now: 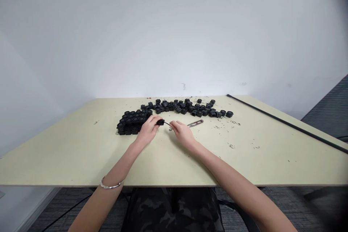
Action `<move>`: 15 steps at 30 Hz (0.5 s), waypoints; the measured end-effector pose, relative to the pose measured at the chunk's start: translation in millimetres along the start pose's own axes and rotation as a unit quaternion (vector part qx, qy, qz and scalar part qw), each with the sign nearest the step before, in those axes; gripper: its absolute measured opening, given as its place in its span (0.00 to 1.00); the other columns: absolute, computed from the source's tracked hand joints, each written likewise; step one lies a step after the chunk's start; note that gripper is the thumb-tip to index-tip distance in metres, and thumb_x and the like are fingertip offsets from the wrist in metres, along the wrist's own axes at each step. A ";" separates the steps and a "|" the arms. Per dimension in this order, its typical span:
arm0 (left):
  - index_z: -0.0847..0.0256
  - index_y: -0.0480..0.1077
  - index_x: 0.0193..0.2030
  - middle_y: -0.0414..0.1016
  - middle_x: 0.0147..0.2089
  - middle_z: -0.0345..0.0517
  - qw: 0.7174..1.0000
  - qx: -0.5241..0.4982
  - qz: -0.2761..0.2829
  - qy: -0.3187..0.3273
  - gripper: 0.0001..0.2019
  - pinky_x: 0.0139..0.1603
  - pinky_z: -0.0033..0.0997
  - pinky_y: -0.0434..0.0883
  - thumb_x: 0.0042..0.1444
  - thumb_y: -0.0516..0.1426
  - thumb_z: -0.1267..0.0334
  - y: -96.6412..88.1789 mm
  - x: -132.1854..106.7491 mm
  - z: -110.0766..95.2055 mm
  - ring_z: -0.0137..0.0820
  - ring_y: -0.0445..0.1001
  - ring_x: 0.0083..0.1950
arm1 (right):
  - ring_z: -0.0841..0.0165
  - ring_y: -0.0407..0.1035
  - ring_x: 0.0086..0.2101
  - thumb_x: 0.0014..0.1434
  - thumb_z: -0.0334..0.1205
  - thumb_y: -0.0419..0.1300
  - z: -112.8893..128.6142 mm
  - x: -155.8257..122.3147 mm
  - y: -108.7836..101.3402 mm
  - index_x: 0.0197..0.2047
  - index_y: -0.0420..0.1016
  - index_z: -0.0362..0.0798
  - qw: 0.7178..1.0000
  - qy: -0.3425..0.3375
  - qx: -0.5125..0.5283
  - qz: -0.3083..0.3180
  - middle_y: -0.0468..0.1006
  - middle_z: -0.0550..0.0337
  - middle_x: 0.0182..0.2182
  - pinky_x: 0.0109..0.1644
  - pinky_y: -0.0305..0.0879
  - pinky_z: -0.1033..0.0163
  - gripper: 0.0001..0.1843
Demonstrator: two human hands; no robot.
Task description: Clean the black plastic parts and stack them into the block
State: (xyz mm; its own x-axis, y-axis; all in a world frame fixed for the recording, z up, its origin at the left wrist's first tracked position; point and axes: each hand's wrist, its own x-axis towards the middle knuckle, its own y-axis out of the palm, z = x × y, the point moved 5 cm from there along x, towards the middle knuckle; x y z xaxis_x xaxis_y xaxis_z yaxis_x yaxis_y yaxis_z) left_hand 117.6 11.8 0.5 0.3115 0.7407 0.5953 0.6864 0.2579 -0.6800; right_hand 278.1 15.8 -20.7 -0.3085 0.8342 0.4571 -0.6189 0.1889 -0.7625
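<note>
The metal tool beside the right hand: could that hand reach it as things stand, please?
Probably yes: the metal tool lies flat just beyond the right hand, with nothing between them on the table. That hand seems busy at the small black part in the left hand.

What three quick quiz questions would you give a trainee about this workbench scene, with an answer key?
1. True or false: the left hand holds a small black part in its fingers.
2. Where is the metal tool? A) in the left hand; B) flat on the table, just beyond the right hand; C) hanging off the table edge.
3. Fill in: the neatly packed block of black parts sits to the ___ of the loose pile.
Key: 1 true; 2 B; 3 left.
</note>
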 end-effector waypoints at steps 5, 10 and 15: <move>0.56 0.67 0.48 0.67 0.52 0.46 1.000 0.002 -0.016 0.019 0.17 0.58 0.37 0.65 0.55 0.47 0.75 -3.0 -0.3 -7.0 0.34 0.67 0.55 | 0.70 0.61 0.24 0.64 0.43 0.46 -5.0 2.9 2.1 0.35 0.72 0.51 0.998 0.032 0.058 0.020 0.72 0.61 0.24 0.29 0.50 0.67 0.14; 0.56 0.68 0.47 0.67 0.51 0.47 0.999 0.004 -0.027 0.044 0.16 0.57 0.37 0.65 0.57 0.46 0.74 -4.4 -1.4 -7.8 0.33 0.68 0.54 | 0.73 0.58 0.23 0.62 0.47 0.46 -3.2 3.5 12.9 0.30 0.71 0.48 0.979 0.053 0.178 0.082 0.65 0.65 0.19 0.29 0.52 0.68 0.18; 0.57 0.69 0.46 0.67 0.51 0.48 0.998 0.027 -0.017 0.050 0.17 0.55 0.38 0.67 0.56 0.45 0.75 -3.4 -0.9 -4.8 0.34 0.68 0.53 | 0.75 0.51 0.19 0.56 0.56 0.53 -0.4 0.7 17.2 0.33 0.67 0.49 0.952 0.079 0.273 0.110 0.60 0.71 0.17 0.25 0.48 0.70 0.18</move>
State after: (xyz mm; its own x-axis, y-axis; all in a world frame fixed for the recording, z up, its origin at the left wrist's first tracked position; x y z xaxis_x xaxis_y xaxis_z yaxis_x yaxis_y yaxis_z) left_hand 118.2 7.2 4.4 0.3542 0.6654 0.6571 0.6630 0.3168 -0.6783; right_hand 267.5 19.8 -33.6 -0.3883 0.8983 0.2057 -0.8485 -0.2614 -0.4602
